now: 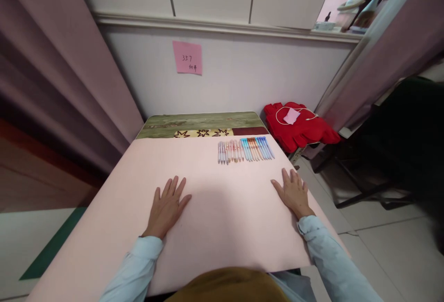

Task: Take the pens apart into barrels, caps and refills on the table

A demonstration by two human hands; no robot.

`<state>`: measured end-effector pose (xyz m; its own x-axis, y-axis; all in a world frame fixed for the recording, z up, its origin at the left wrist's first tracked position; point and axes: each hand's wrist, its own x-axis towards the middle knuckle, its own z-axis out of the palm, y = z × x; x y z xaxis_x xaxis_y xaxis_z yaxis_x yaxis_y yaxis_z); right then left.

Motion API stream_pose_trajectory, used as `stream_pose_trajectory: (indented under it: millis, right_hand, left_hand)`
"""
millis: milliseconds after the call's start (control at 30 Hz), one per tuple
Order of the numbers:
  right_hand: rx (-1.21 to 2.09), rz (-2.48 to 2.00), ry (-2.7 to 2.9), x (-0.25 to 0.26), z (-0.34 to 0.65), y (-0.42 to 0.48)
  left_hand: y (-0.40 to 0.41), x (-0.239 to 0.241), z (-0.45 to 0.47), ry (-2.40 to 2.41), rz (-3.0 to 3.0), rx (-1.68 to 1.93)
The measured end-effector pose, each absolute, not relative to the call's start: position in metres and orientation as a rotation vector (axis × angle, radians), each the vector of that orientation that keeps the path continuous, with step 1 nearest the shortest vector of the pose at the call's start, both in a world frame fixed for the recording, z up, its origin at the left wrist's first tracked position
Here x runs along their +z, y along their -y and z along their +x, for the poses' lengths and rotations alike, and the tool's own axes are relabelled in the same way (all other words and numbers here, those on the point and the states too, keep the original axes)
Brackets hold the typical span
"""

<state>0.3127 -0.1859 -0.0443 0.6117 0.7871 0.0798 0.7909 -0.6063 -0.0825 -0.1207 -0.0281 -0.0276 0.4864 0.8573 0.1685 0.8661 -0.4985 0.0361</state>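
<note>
My left hand (168,206) lies flat and open, palm down, on the pale pink sheet (208,228) that covers the table. My right hand (292,192) rests the same way near the sheet's right edge, fingers stretched out. Neither hand holds anything. A row of several pens (244,150) in white, pink, orange and blue lies side by side at the far right of the sheet, a short way beyond my right hand.
A green patterned tabletop (194,122) shows past the sheet, against a white wall with a pink note (188,57). A red cloth (300,128) with a cord and pink paper sits right of the table. Curtains hang on both sides; a dark chair (391,154) stands right.
</note>
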Motion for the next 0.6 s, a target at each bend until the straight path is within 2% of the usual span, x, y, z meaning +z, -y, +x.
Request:
stream_pose_trajectory:
  millis: [367,600]
  right_hand:
    - [-0.038,-2.721,1.360,-0.0431,0.3168,0.1788]
    - [-0.146,-2.713,1.360,-0.0507,0.3136,0.1815]
  left_hand:
    - [0.0326,-0.0256,-0.1180,1.598,-2.661,-0.269]
    - [0.0325,-0.0267,-0.1229,1.583,-2.680,-0.304]
